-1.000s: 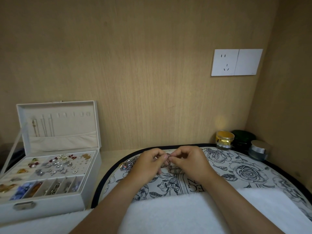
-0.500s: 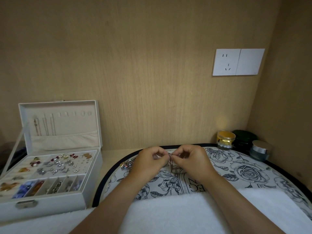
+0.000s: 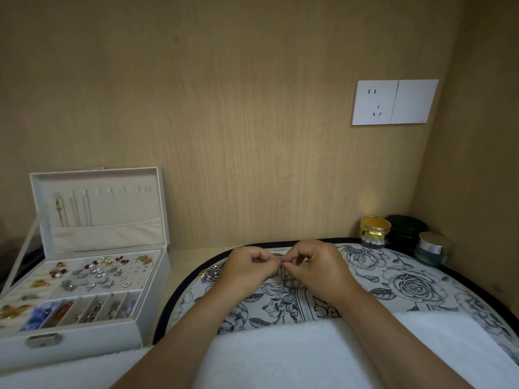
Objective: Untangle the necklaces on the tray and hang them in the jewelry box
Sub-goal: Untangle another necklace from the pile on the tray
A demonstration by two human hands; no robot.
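A round tray (image 3: 415, 284) with a black rim and a grey rose print lies in front of me. My left hand (image 3: 250, 265) and my right hand (image 3: 317, 265) meet above its far middle, fingertips pinched together on a thin necklace chain (image 3: 286, 279) that dangles down between them. A small heap of tangled jewellery (image 3: 211, 273) rests on the tray just left of my left hand. The white jewelry box (image 3: 84, 276) stands open at the left; three thin chains (image 3: 75, 210) hang inside its raised lid.
Three small jars stand at the back right corner: a gold one (image 3: 375, 231), a dark green one (image 3: 405, 230) and a silver-lidded one (image 3: 434, 248). A white towel (image 3: 309, 357) covers the tray's near part. The box tray holds several earrings and brooches. A wall socket (image 3: 393, 102) is above.
Both hands have stayed pinched on the chain and shifted very slightly; the view has drifted a little to the right.
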